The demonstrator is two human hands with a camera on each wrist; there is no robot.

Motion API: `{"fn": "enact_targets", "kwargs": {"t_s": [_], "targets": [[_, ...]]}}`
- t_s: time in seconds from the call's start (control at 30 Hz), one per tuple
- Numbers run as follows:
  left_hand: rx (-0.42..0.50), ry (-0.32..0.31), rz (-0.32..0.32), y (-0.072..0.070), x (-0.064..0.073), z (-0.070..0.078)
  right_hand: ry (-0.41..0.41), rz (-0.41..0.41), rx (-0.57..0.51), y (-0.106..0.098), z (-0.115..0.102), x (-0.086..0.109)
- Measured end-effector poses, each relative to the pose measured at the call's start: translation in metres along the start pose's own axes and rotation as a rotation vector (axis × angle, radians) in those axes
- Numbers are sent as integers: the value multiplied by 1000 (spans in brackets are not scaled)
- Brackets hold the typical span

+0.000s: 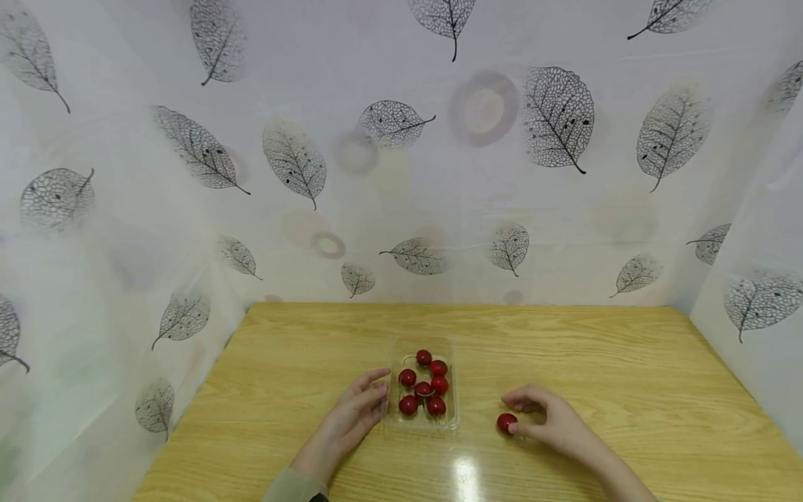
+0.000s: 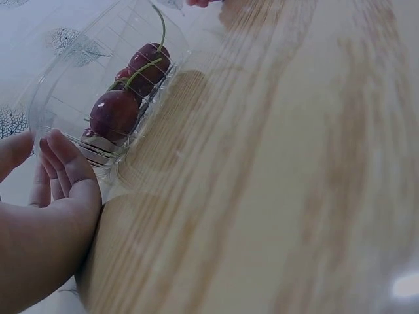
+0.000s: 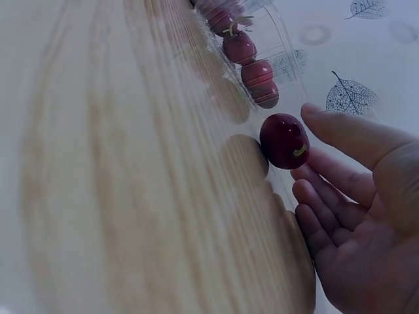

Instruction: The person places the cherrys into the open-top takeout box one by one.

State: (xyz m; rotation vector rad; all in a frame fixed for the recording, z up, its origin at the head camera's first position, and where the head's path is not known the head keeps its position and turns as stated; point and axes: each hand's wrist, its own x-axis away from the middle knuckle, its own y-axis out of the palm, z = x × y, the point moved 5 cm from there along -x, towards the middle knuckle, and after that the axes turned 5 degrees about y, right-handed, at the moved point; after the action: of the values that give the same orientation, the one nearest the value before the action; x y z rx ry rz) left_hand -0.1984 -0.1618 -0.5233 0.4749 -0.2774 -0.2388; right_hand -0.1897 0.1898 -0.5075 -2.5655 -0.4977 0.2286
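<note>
A clear plastic box (image 1: 422, 424) stands on the table with several dark red cherries (image 1: 408, 377) inside; the left wrist view shows green stems on some. At the box's left side is my left hand (image 1: 353, 416), its fingers fairly straight, fingertips at the wall. One loose cherry (image 3: 284, 141) with a short stem stub lies on the table to the right of the box. Close around it is my right hand (image 1: 552, 420), thumb and fingers spread apart. In the right wrist view the thumb and index finger stand beside the cherry without pinching it.
The wooden table (image 1: 301, 335) has a light, glossy top. Behind it and on both sides hang pale sheets (image 1: 477, 202) printed with dark leaf skeletons. A bright reflection shows on the table near its front.
</note>
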Motion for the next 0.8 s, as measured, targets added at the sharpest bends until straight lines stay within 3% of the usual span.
{"fn": "enact_targets", "kwargs": {"t_s": [0.27, 0.6, 0.8], "targets": [[-3, 5, -4, 0, 0, 0, -36, -6, 0, 1, -1, 0], [-9, 1, 22, 0, -2, 0, -9, -13, 25, 1, 1, 1], [-1, 3, 5, -1, -1, 0, 4, -20, 35, 2, 2, 1]]}}
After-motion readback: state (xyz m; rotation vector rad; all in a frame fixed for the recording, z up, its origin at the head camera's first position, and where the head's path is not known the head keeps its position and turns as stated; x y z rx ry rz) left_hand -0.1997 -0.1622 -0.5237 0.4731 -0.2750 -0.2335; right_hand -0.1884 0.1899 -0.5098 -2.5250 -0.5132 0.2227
